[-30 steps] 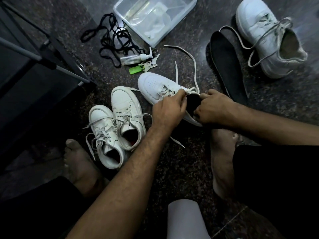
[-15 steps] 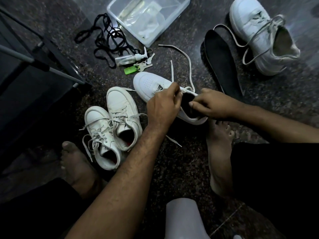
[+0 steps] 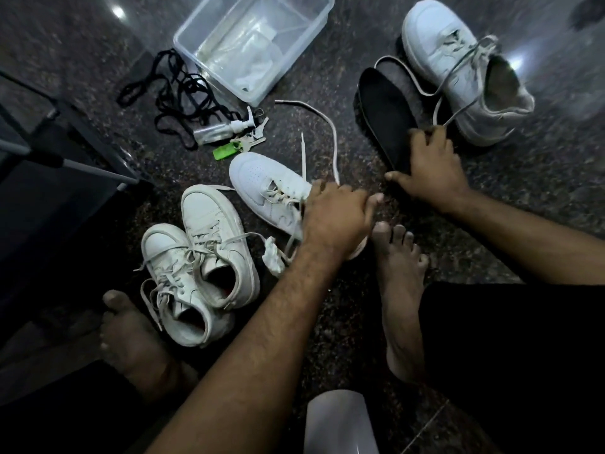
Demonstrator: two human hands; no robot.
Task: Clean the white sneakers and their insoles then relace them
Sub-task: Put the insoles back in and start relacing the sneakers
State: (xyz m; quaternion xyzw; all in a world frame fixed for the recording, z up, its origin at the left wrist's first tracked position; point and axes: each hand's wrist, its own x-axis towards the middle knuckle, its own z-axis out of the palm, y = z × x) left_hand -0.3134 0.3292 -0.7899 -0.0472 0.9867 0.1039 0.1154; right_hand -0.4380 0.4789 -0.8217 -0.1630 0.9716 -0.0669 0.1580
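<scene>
My left hand grips the heel end of the white sneaker on the dark floor, its laces loose. My right hand rests on the black insole, beside the other sneaker. A second white pair lies near my left foot, a clear tub beyond

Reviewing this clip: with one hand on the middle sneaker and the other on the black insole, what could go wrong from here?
1. The right hand presses the black insole beside a trailing lace of the far sneaker; lifting the insole may snag it.
2. The middle sneaker, held by the left hand, has loose laces that could tangle or drag on the floor.
</scene>
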